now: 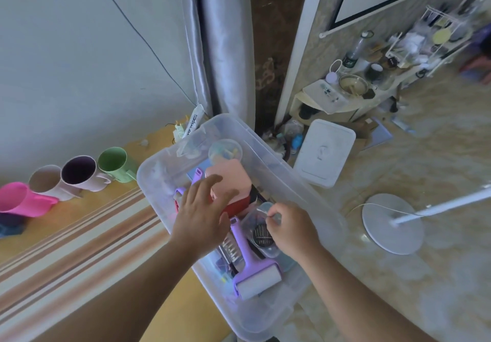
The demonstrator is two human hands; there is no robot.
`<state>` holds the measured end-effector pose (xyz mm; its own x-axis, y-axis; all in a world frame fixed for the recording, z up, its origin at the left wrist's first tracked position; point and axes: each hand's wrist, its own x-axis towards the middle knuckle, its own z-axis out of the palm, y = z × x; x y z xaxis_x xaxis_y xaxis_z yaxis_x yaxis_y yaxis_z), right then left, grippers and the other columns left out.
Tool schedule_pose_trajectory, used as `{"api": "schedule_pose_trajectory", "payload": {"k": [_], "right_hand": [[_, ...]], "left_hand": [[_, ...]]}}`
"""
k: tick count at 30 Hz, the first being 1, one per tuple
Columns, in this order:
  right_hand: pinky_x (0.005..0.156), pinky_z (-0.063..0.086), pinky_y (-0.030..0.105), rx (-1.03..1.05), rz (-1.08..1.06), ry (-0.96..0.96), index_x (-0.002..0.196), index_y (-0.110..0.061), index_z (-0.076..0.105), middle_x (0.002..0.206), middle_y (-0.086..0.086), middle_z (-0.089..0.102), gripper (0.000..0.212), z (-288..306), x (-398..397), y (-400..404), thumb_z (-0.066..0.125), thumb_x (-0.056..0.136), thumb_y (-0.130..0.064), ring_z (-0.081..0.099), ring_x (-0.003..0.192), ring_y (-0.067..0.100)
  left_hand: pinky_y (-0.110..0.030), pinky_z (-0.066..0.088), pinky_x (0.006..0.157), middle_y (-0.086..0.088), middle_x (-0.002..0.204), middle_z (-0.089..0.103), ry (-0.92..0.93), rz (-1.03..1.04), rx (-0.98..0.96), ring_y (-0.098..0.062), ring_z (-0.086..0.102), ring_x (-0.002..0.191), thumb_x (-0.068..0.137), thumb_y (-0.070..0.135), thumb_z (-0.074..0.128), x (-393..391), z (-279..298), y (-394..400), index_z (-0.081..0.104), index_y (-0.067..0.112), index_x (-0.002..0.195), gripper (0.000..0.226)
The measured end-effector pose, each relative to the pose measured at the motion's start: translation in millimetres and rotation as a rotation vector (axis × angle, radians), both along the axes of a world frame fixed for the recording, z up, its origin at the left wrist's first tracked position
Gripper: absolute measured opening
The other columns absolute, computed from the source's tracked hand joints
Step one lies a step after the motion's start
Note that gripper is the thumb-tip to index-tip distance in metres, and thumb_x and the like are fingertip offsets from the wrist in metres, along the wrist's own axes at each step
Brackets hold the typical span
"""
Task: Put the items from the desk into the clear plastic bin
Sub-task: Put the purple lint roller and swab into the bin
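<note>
The clear plastic bin (pixel 300 190) sits at the desk's right end, partly past the edge. Inside lie a pink box (pixel 231 182), a purple lint roller (pixel 252 272), a round clear tub of small coloured pieces (pixel 225 151) and other small items. My left hand (pixel 202 214) hovers inside the bin over the pink box, fingers spread and holding nothing. My right hand (pixel 292 230) pinches a small clear round case of dark needles or pins (pixel 261 231) just above the bin's contents.
Several cups stand on the desk (pixel 87 206) at the left: pink (pixel 18 199), beige (pixel 45 182), purple-lined (pixel 79 173) and green (pixel 114 163). A wipes pack (pixel 192 125) lies behind the bin. The bin's white lid (pixel 324 153) and a fan base (pixel 392 223) are on the floor.
</note>
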<state>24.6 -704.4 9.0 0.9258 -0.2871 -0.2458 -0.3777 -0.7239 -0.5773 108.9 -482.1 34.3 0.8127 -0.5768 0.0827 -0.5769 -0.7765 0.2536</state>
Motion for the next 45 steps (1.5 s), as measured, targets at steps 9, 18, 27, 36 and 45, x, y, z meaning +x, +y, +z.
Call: {"api": "schedule_pose_trajectory", "payload": {"k": [9,18,27,36,45], "right_hand": [[0.107,0.048,0.035,-0.028,0.071,-0.055,0.14,-0.021,0.059,0.142,-0.001,0.054,0.041,4,0,7,0.063,0.101,-0.034,0.048,0.132,0.02],[0.092,0.057,0.043,-0.282,0.156,-0.134,0.136,-0.022,0.057,0.138,0.0,0.053,0.04,24,-71,-5,0.064,0.096,-0.023,0.048,0.129,0.026],[0.097,0.054,0.042,-0.317,0.309,-0.208,0.138,-0.025,0.052,0.144,0.003,0.049,0.046,28,-76,-18,0.066,0.095,-0.032,0.043,0.136,0.027],[0.097,0.053,0.051,-0.26,0.719,-0.384,0.126,-0.015,0.062,0.132,0.013,0.055,0.04,14,-40,-85,0.063,0.087,-0.027,0.049,0.124,0.039],[0.105,0.046,0.057,-0.099,0.981,-0.429,0.128,-0.015,0.062,0.139,0.017,0.052,0.047,24,-8,-138,0.069,0.082,-0.018,0.045,0.126,0.041]], "left_hand": [[-0.062,0.041,0.108,-0.012,0.156,0.04,0.007,-0.024,-0.092,-0.044,0.042,0.137,0.075,0.032,0.065,3,-5,-1,0.056,0.03,0.14,0.066],[-0.058,0.044,0.108,-0.006,0.142,0.058,0.076,-0.06,0.014,-0.036,0.05,0.133,0.076,0.044,0.048,-1,-3,3,0.057,0.029,0.141,0.067],[-0.057,0.041,0.11,-0.003,0.15,0.048,0.124,-0.007,0.11,-0.034,0.041,0.14,0.075,0.047,0.058,-12,4,-6,0.049,0.036,0.145,0.072],[-0.053,0.04,0.109,-0.013,0.138,0.054,0.067,0.31,-0.086,-0.041,0.047,0.129,0.081,0.041,0.059,-70,-7,-62,0.064,0.019,0.135,0.058],[-0.056,0.037,0.109,-0.014,0.141,0.05,0.06,0.728,-0.127,-0.042,0.047,0.127,0.073,0.048,0.054,-127,25,-143,0.06,0.017,0.137,0.071]]}}
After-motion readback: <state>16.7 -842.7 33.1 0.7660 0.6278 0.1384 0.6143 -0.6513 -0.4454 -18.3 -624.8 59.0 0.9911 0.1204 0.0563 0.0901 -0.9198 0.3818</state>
